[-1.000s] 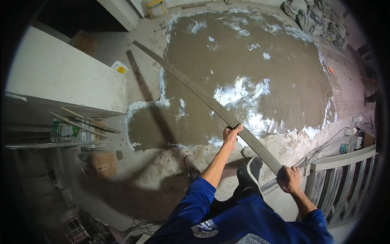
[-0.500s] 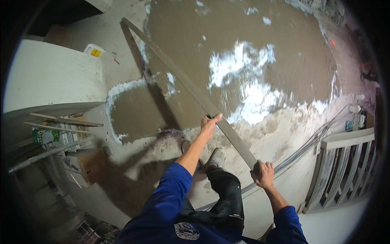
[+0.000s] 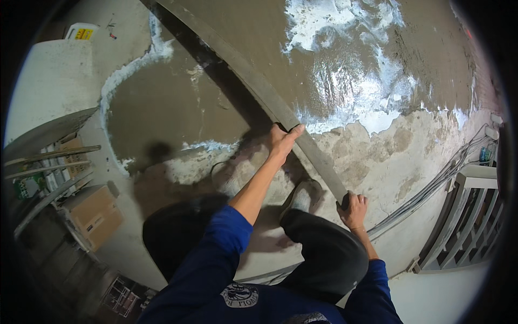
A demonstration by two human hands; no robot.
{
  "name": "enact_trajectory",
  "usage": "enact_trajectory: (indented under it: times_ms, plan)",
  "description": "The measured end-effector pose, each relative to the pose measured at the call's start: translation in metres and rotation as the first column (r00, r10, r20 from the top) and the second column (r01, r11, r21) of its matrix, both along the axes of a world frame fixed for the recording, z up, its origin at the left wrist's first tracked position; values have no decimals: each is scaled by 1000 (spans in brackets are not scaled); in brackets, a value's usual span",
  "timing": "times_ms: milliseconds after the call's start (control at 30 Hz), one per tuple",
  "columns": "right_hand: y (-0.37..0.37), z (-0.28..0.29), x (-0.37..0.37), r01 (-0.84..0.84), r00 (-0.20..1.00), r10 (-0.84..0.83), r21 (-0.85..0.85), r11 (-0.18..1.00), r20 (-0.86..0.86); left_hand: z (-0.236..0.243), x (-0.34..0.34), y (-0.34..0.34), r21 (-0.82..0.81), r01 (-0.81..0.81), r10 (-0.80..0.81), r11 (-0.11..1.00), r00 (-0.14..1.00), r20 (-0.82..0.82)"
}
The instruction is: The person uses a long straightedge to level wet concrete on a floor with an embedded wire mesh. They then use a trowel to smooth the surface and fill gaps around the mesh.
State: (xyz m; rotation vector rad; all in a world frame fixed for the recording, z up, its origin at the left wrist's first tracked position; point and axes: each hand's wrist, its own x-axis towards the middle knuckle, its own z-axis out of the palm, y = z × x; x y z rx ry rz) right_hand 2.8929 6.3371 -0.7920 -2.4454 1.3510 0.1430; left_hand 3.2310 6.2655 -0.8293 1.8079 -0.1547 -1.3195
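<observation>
A long grey straightedge [image 3: 256,86] runs diagonally from the upper left toward my right side, over a floor area of smooth, wet-looking grey-brown mortar [image 3: 162,97]. Around its lower middle part my left hand [image 3: 284,141] is closed, thumb on top. My right hand [image 3: 354,209] grips its near end. The bar's dark shadow lies on the mortar along its left side, and its far end runs out of the picture. White, shiny patches [image 3: 353,89] mark the mortar right of the bar, and a ragged white edge [image 3: 124,75] borders it on the left.
My shoe [image 3: 303,198] stands on bare, stained floor just below the bar. At right lie grey cables [image 3: 415,202] and a slatted grey frame [image 3: 469,221]. On the left are a cardboard box [image 3: 94,216], long sticks [image 3: 54,155], a white block [image 3: 51,81] and a white container [image 3: 81,31].
I have lowered myself, knees now bent wide, and the floor appears closer. The straightedge has come down nearer its shadow. Both hands keep their hold on it.
</observation>
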Motion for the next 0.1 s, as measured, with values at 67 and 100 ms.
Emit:
enact_trajectory:
  times_ms: [67, 100]
  plan:
    - [10, -33, -2, -20, 999, 23, -55, 998, 48, -20, 6, 2, 54, 149, -156, 987, 973, 169]
    - [21, -39, -12, -3, 1000, 3, -14, 1000, -12, -30, 10, 7, 177, 259, -290, 950, 939, 183]
